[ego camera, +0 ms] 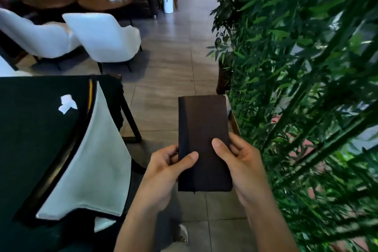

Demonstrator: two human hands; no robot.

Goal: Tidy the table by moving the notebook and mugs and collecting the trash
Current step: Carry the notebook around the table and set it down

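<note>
A dark brown closed notebook (202,139) is held upright in the air over the tiled floor, to the right of the table. My left hand (163,172) grips its lower left edge with the thumb on the cover. Gripping the lower right edge is my right hand (241,161), its thumb also on the cover. A small crumpled white scrap of paper (67,104) lies on the dark table top (30,139) at the left. No mugs are in view.
A white cloth (92,159) hangs off the table's right edge. Dense green bamboo foliage (302,88) fills the right side. Two white chairs (106,39) and round wooden tables (102,2) stand further back. A tiled aisle (173,57) runs ahead.
</note>
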